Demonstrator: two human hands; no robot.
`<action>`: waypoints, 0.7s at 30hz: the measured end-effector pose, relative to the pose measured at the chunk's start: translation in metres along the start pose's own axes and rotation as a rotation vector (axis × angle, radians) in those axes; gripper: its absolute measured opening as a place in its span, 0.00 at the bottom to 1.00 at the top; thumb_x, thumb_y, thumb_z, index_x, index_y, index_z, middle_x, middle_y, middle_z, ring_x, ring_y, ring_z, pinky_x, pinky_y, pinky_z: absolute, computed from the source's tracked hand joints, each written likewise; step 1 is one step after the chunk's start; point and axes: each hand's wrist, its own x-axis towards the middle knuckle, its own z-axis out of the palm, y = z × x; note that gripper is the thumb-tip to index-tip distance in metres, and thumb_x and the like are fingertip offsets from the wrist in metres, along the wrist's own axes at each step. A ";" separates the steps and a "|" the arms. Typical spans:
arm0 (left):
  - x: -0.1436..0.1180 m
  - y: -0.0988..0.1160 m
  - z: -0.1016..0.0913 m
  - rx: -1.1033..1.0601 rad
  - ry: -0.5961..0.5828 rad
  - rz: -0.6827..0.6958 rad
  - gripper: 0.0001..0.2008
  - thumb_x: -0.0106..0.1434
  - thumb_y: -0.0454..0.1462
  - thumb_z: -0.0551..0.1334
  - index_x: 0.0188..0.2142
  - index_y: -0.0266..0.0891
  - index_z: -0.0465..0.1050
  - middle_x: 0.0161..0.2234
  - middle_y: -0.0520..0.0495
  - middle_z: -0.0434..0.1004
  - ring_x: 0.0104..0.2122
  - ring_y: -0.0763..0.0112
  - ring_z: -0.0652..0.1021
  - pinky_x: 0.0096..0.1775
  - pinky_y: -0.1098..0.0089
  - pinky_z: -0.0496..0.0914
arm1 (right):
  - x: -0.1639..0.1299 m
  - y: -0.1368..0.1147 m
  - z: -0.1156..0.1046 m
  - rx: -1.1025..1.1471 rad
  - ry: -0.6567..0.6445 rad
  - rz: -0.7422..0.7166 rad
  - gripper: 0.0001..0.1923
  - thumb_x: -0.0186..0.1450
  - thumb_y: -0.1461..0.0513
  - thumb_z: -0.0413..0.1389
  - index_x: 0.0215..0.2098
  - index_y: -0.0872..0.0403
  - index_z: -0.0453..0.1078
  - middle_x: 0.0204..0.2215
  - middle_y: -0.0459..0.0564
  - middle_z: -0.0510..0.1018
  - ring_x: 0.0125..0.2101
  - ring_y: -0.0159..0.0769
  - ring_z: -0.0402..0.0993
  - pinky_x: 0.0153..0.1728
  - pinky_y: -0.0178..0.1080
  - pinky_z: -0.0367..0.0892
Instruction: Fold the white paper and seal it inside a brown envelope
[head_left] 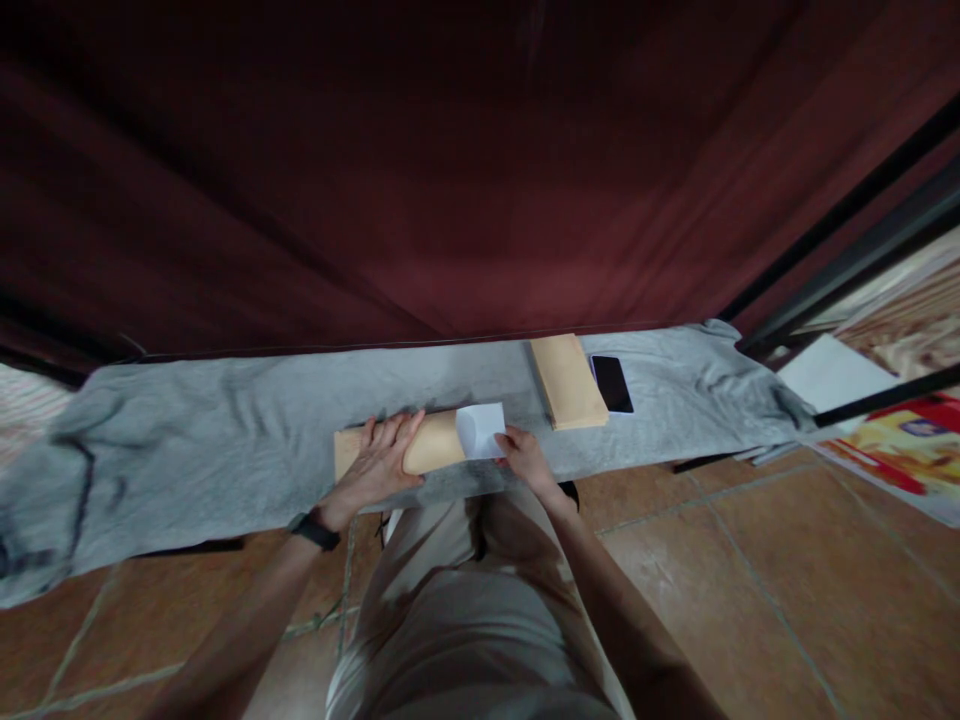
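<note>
A tan paper envelope [437, 441] lies lengthwise on a grey cloth in front of me. My left hand [386, 453] rests flat on its left half with the fingers spread, a dark watch on the wrist. At the envelope's right end a white sheet of paper [484, 425] sticks out; whether it is part way inside or only against the opening I cannot tell. My right hand [521, 455] pinches the sheet's right edge between thumb and fingers.
A stack of tan envelopes [568, 382] lies to the right, with a dark-screened phone [612, 384] beside it. The grey cloth [247, 420] covers a narrow bench. Behind it hangs a dark red curtain [480, 200]. A red and yellow printed package [911, 450] is at the far right.
</note>
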 end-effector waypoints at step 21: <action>0.035 0.033 -0.001 -0.035 -0.032 0.114 0.56 0.55 0.46 0.70 0.75 0.41 0.40 0.69 0.30 0.58 0.69 0.39 0.58 0.68 0.38 0.42 | 0.000 -0.010 0.034 -0.032 0.106 0.082 0.06 0.59 0.61 0.55 0.27 0.51 0.74 0.24 0.44 0.79 0.28 0.36 0.74 0.31 0.35 0.68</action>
